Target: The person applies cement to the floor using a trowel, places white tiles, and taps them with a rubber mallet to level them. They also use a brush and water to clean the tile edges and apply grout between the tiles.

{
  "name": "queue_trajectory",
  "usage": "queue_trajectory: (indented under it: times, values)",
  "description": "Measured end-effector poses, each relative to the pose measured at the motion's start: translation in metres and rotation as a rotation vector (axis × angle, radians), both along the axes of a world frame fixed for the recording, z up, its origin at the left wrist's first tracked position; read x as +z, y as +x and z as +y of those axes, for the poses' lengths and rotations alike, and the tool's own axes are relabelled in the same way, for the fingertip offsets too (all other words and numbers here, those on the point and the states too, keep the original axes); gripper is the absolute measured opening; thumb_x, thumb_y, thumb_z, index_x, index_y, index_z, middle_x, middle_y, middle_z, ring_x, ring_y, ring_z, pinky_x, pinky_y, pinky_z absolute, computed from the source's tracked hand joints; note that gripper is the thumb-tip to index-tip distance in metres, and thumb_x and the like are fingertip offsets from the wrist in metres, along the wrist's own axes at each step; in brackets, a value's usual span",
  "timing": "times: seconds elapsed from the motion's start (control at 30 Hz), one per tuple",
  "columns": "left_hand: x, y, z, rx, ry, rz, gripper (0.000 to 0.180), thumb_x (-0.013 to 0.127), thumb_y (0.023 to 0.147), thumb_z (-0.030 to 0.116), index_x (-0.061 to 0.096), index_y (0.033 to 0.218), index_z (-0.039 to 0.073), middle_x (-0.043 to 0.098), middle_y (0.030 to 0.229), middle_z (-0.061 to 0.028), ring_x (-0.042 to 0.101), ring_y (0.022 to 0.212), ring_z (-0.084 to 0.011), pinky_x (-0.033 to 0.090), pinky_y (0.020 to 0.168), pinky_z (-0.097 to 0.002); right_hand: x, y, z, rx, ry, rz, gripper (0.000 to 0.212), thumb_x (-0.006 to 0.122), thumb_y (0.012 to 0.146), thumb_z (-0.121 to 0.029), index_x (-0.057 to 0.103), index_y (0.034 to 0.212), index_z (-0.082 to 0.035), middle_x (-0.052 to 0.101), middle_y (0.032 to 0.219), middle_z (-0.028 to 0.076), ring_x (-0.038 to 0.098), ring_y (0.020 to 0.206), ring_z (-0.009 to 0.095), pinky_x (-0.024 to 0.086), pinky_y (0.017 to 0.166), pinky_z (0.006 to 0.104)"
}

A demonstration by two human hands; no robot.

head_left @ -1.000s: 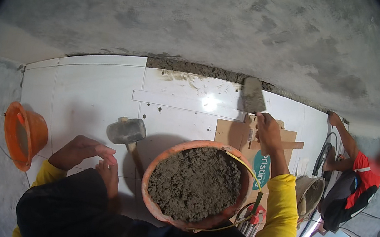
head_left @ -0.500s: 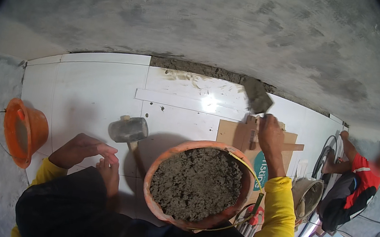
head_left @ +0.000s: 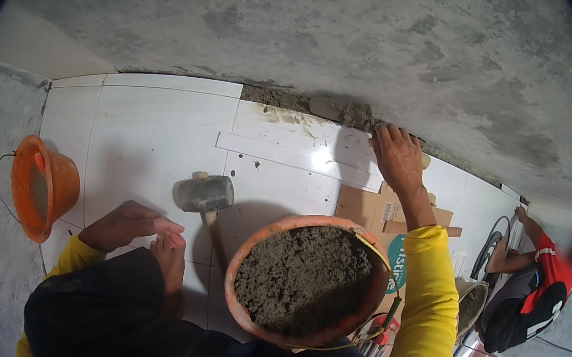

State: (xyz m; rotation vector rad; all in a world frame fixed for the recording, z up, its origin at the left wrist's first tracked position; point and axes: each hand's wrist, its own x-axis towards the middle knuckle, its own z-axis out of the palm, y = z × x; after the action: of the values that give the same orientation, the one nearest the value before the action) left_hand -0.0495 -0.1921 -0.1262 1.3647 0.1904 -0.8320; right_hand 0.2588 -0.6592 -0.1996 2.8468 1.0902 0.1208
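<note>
Reaching to the foot of the far wall, my right hand (head_left: 402,158) is closed round a trowel (head_left: 338,109). Its blade lies in the mortar-filled gap (head_left: 275,97) between the white floor tiles and the wall. The handle is mostly covered by my fingers. My left hand (head_left: 122,224) is beside my bare foot (head_left: 170,264), fingers stretched out and holding nothing. Between my legs and the wall stands an orange bucket (head_left: 272,229) full of grey mortar (head_left: 302,274). A rubber mallet (head_left: 204,194) with a wooden handle rests on the tiles left of it.
Another orange bucket (head_left: 68,186) is at the left wall. A narrow tile strip (head_left: 289,156) lies across the floor. Right of the mortar bucket are cardboard (head_left: 358,206) and a dirty pail (head_left: 472,304). A co-worker in red and black (head_left: 536,284) crouches at the far right.
My right hand has moved forward to the wall, bringing the raised, mortar-loaded trowel down into the gap. Mortar now lies there. My left hand stays by my foot.
</note>
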Motion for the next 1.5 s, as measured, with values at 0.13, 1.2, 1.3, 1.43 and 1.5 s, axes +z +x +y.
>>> queue_trajectory:
  times: [0.13, 1.2, 1.3, 1.43, 1.5]
  values:
    - [0.000, -0.002, 0.001, -0.002, -0.001, -0.010, 0.035, 0.054, 0.114, 0.018, 0.075, 0.135, -0.001, 0.082, 0.121, -0.0151, 0.076, 0.118, -0.0227, 0.054, 0.108, -0.0358, 0.005, 0.010, -0.029, 0.019, -0.040, -0.047, 0.021, 0.070, 0.103, -0.028, 0.067, 0.116, -0.011, 0.068, 0.109, 0.008, 0.068, 0.106, 0.032, 0.052, 0.091, 0.0528]
    - [0.012, 0.005, -0.011, 0.037, 0.030, 0.068, 0.039, 0.055, 0.114, 0.024, 0.076, 0.131, -0.005, 0.082, 0.116, -0.0169, 0.077, 0.113, -0.0261, 0.056, 0.106, -0.0400, 0.062, 0.056, -0.102, -0.289, -0.287, 0.377, 0.033, 0.060, 0.108, -0.038, 0.079, 0.115, -0.011, 0.079, 0.108, 0.019, 0.074, 0.104, 0.043, 0.058, 0.090, 0.0544]
    - [0.010, 0.004, -0.010, 0.016, 0.045, 0.019, 0.039, 0.055, 0.114, 0.024, 0.076, 0.131, -0.004, 0.082, 0.115, -0.0165, 0.077, 0.113, -0.0257, 0.057, 0.105, -0.0397, 0.064, 0.053, -0.129, -0.362, -0.289, 0.384, 0.033, 0.061, 0.107, -0.037, 0.079, 0.114, -0.010, 0.079, 0.108, 0.020, 0.074, 0.103, 0.044, 0.058, 0.090, 0.0543]
    - [0.003, 0.000, -0.005, 0.001, 0.058, -0.006, 0.039, 0.055, 0.115, 0.025, 0.076, 0.131, -0.004, 0.083, 0.114, -0.0164, 0.077, 0.113, -0.0255, 0.057, 0.105, -0.0404, 0.065, 0.027, -0.138, -0.376, -0.127, 0.402, 0.035, 0.059, 0.108, -0.038, 0.078, 0.113, -0.009, 0.079, 0.106, 0.020, 0.074, 0.101, 0.044, 0.058, 0.087, 0.0547]
    - [0.000, -0.001, -0.004, 0.008, 0.040, 0.005, 0.039, 0.055, 0.115, 0.025, 0.076, 0.131, -0.004, 0.083, 0.114, -0.0163, 0.077, 0.112, -0.0257, 0.057, 0.105, -0.0408, 0.059, 0.018, -0.121, -0.329, -0.120, 0.368, 0.038, 0.058, 0.110, -0.041, 0.077, 0.112, -0.008, 0.079, 0.103, 0.022, 0.074, 0.098, 0.045, 0.058, 0.085, 0.0548]
